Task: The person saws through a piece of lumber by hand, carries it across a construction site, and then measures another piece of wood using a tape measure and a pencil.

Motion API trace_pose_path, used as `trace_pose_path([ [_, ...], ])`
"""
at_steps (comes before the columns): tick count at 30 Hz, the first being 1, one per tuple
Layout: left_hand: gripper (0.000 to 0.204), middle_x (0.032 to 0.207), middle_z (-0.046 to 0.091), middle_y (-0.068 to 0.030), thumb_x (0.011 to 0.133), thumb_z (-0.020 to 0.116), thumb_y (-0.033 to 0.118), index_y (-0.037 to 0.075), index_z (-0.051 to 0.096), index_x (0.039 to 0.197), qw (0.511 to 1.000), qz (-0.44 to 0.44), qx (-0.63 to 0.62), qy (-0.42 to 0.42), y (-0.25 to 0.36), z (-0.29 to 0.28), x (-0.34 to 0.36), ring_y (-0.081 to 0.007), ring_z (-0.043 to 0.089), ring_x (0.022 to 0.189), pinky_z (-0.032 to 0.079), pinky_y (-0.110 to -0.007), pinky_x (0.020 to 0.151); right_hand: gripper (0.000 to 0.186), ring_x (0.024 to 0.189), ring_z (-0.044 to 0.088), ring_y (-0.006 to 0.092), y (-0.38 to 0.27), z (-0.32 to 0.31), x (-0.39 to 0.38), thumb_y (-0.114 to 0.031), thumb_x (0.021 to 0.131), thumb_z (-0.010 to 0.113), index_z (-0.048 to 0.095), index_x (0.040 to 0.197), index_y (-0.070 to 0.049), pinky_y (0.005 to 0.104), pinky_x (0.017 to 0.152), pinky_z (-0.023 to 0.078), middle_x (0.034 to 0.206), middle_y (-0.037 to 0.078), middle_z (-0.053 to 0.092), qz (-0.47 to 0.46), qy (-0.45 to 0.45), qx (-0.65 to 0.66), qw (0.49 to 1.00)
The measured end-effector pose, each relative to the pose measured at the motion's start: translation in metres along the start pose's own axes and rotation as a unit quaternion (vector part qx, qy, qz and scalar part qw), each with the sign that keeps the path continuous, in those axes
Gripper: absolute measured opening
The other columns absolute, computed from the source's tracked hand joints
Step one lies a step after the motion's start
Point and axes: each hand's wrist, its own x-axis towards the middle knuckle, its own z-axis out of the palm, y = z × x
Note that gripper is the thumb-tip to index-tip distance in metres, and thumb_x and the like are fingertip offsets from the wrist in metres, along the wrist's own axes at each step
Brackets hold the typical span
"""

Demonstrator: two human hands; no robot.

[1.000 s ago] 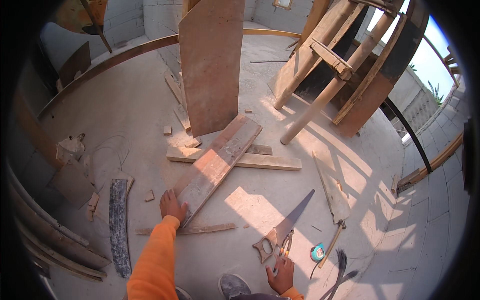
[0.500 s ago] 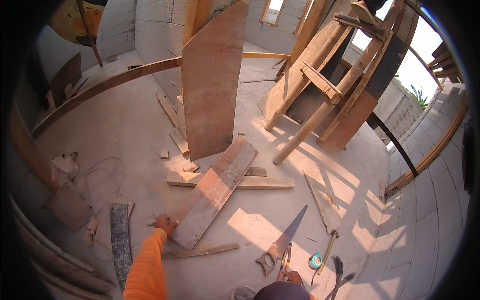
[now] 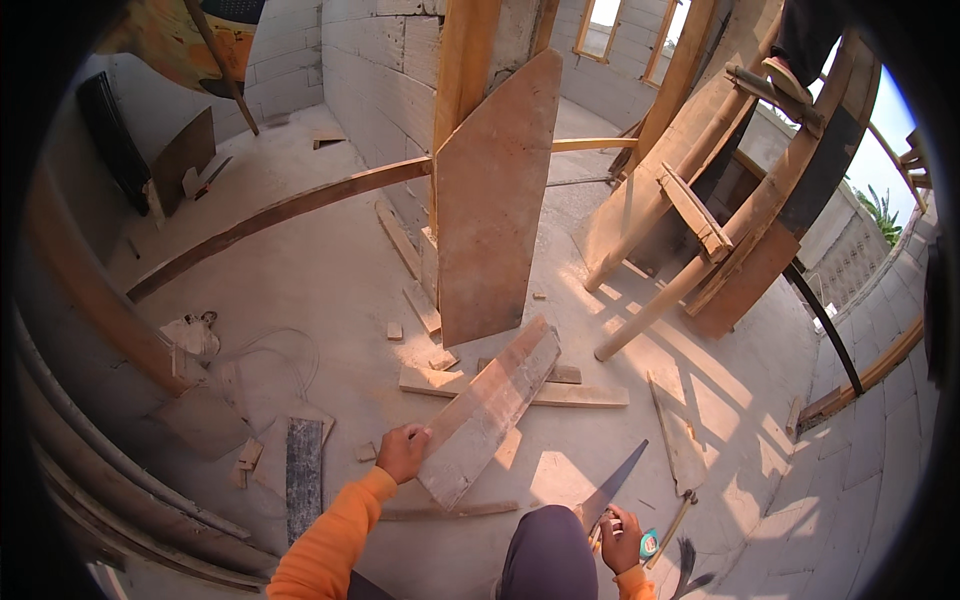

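My left hand point(image 3: 402, 452) grips the left edge of a weathered plank point(image 3: 492, 408), whose near end seems raised above the crossed battens point(image 3: 590, 396). My right hand point(image 3: 620, 536) is curled beside the handsaw point(image 3: 622, 471), over orange-handled pliers point(image 3: 595, 538) that are mostly hidden; what its fingers hold is unclear. A teal tape measure point(image 3: 649, 545) lies just right of it, near a hammer point(image 3: 683, 512). My knee point(image 3: 550, 555) rises between my hands.
A tall plywood panel point(image 3: 495, 210) leans on a timber post ahead. Right, another person's shoe and dark-clad leg point(image 3: 800, 35) stand on a bamboo-and-plywood structure point(image 3: 690, 210). Curved boards point(image 3: 140, 480) line the left; block walls point(image 3: 860, 450) enclose the space, with offcuts scattered about.
My left hand has shifted the plank's near end, apparently upward. My knee has come into view and the view has tilted up, showing the other person's foot.
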Motion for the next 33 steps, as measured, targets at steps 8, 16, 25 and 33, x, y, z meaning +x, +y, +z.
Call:
trace_pose_path([
  [8, 0.038, 0.077, 0.066, -0.0054, 0.096, 0.064, 0.028, -0.009, 0.07, 0.103, 0.97, -0.173, -0.172, 0.011, 0.05, -0.067, -0.098, -0.0101, 0.055, 0.071, 0.046, -0.028, 0.065, 0.047, 0.089, 0.064, 0.0182, -0.106, 0.043, 0.033, -0.018, 0.098, 0.064, 0.051, 0.137, 0.002, 0.0278, 0.077, 0.054, 0.118, 0.014, 0.059, 0.007, 0.058, 0.201, 0.978],
  [16, 0.034, 0.092, 0.068, -0.0036, 0.101, 0.063, 0.025, -0.007, 0.069, 0.109, 0.924, -0.286, -0.252, 0.022, 0.066, -0.139, -0.201, -0.0078, 0.061, 0.077, 0.05, -0.024, 0.067, 0.056, 0.127, 0.054, 0.0284, -0.243, 0.11, -0.011, -0.013, 0.099, 0.058, 0.033, 0.148, -0.002, 0.0449, 0.107, 0.044, 0.136, 0.014, 0.054, 0.283, -0.389, 0.669, 0.567],
  [25, 0.069, 0.128, 0.062, -0.0173, 0.101, 0.045, 0.059, -0.001, 0.057, 0.134, 0.947, -0.146, -0.151, 0.241, 0.131, -0.229, -0.262, -0.0293, 0.056, 0.123, 0.042, -0.042, 0.104, 0.04, 0.122, 0.058, 0.0258, -0.328, 0.133, -0.049, -0.006, 0.096, 0.059, 0.047, 0.134, -0.001, 0.0414, 0.104, 0.047, 0.131, 0.011, 0.058, 0.249, -0.461, 0.644, 0.558],
  [33, 0.032, 0.137, 0.054, -0.0163, 0.095, 0.064, 0.034, 0.009, 0.062, 0.115, 0.828, 0.177, 0.4, 0.351, 0.203, -0.267, -0.332, -0.0402, 0.047, 0.132, 0.032, -0.055, 0.113, 0.037, 0.116, 0.062, 0.0254, -0.418, 0.096, -0.084, -0.014, 0.099, 0.059, 0.05, 0.13, 0.003, 0.0402, 0.1, 0.051, 0.126, 0.014, 0.062, 0.316, -0.572, 0.59, 0.475],
])
